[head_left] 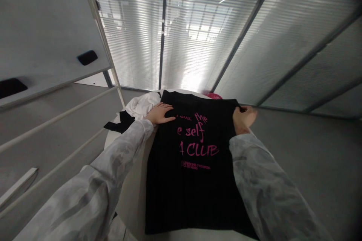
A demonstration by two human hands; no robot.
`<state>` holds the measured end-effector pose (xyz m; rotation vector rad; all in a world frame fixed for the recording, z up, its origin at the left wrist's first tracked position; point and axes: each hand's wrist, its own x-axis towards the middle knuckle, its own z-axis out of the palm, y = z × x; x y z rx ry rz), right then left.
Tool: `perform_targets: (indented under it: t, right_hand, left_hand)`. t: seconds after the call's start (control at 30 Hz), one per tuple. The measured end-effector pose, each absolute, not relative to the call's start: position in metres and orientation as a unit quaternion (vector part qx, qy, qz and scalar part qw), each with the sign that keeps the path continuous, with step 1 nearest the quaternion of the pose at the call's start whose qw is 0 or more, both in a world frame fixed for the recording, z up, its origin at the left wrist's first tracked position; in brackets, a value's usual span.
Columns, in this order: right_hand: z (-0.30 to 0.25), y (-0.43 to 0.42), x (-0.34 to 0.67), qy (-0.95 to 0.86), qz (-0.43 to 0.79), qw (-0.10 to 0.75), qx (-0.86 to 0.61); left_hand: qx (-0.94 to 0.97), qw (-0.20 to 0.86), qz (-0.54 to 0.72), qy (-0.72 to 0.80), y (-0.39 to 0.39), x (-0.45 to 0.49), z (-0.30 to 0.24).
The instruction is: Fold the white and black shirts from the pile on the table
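A black T-shirt (192, 180) with pink lettering lies spread on a white round table (132, 192), folded in along its left side. My left hand (160, 113) rests flat on the shirt's upper left part, fingers stretched out. Over at the upper right edge, my right hand (243, 117) is closed, pinching the black cloth there. Both arms wear pale grey patterned sleeves.
A white garment (143, 106) and a black piece of cloth (120, 122) lie at the table's far left. Something pink (212, 96) shows behind the shirt. A whiteboard stand (51, 56) rises on the left; glass walls with blinds are beyond. Grey floor surrounds the table.
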<state>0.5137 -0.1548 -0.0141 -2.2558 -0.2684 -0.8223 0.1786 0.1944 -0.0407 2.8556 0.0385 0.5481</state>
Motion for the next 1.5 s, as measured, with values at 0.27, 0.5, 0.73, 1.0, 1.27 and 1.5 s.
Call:
perform_targets:
  t: [0.27,0.5,0.73,1.0,1.27,1.5]
  right_hand:
    - [0.029,-0.062,0.409,-0.430,-0.272,0.319,-0.800]
    - [0.036,-0.045,0.352,-0.530,-0.137,0.111,-0.830]
    - [0.031,-0.071,0.355,-0.480,-0.006,-0.002,-0.877]
    - [0.026,-0.066,0.340,-0.550,-0.016,0.114,-0.827]
    - [0.017,-0.098,0.312,-0.652,-0.043,0.074,-0.753]
    - [0.009,-0.107,0.318,-0.641,-0.052,0.067,-0.763]
  left_hand:
    - [0.975,0.117,0.189,0.012,0.194,0.178,-0.040]
    - [0.975,0.119,0.189,0.014,0.193,0.178,-0.038]
    - [0.974,0.129,0.185,0.018,0.193,0.179,-0.037]
    - [0.972,0.134,0.192,0.018,0.192,0.180,-0.037]
    - [0.962,0.180,0.191,0.075,0.189,0.189,-0.031]
    - [0.932,0.257,0.181,0.179,0.162,0.229,-0.016]
